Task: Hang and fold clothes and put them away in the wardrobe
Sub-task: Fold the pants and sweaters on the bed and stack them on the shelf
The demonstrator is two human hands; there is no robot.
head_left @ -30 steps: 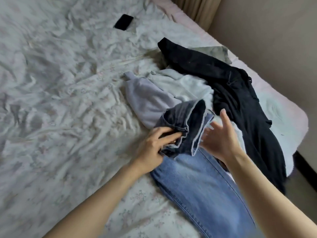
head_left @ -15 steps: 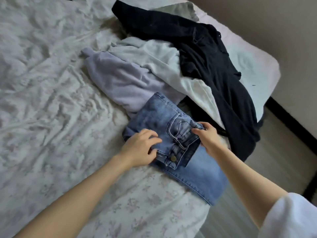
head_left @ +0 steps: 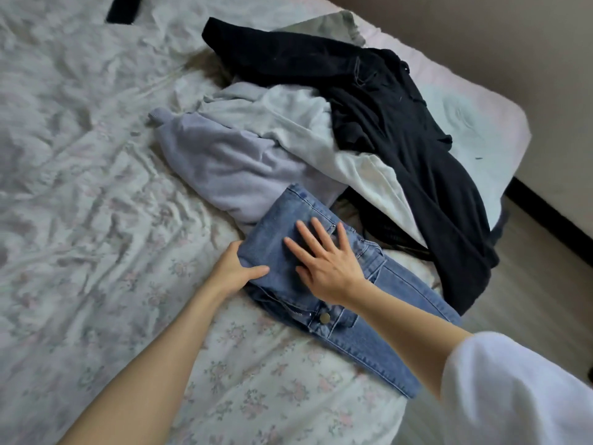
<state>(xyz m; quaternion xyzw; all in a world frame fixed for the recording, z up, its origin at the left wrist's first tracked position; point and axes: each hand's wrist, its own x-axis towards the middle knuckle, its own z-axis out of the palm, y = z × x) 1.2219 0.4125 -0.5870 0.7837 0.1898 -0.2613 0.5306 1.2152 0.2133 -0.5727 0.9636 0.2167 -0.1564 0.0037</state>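
Folded blue jeans (head_left: 324,284) lie on the near right part of the bed (head_left: 80,187), over its floral sheet, with the waistband button and zip showing at the near edge of the fold and one leg running on toward the near right edge of the mattress. The left hand (head_left: 232,271) takes the left edge of the fold: its grip is closed on the denim, thumb lying on top and fingers tucked beneath, out of sight. The right hand (head_left: 324,258) lies flat on top of the jeans, fingers straight and spread, pressing down and holding nothing; a white sleeve (head_left: 513,390) covers the upper arm at the near right. Just beyond the jeans and touching their far end is a lilac sweatshirt (head_left: 224,165), and to its right a pale grey-white garment (head_left: 305,130) partly overlaps it. A black garment (head_left: 401,123) is draped over the far right side of this pile, reaching down toward the right edge of the bed. A dark flat object (head_left: 123,9) sits at the far left, cut off by the frame.
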